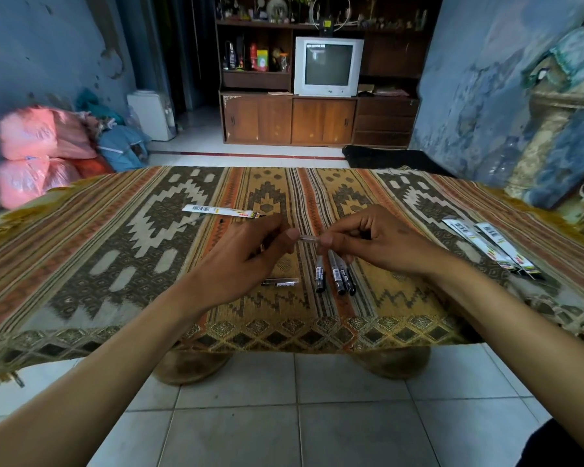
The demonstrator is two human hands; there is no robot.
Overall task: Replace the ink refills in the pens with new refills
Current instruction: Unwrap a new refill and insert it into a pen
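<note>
Both hands meet above the middle of the patterned tablecloth (115, 251). My left hand (250, 257) and my right hand (378, 244) pinch the two ends of a thin clear pen part (308, 238) held level between them. Whether it is a barrel or a refill I cannot tell. Under my right hand lie three black pens (334, 276) side by side. One more pen piece (280, 282) lies flat below my left hand. A white refill packet (221, 210) lies beyond my left hand. Two or three more refill packets (489, 244) lie at the right.
The table's near edge (284, 335) hangs over a tiled floor. Pink and blue bags (48, 153) are piled at the left wall. A wooden cabinet with a television (327, 67) stands at the back. A dark mat (385, 156) lies behind the table.
</note>
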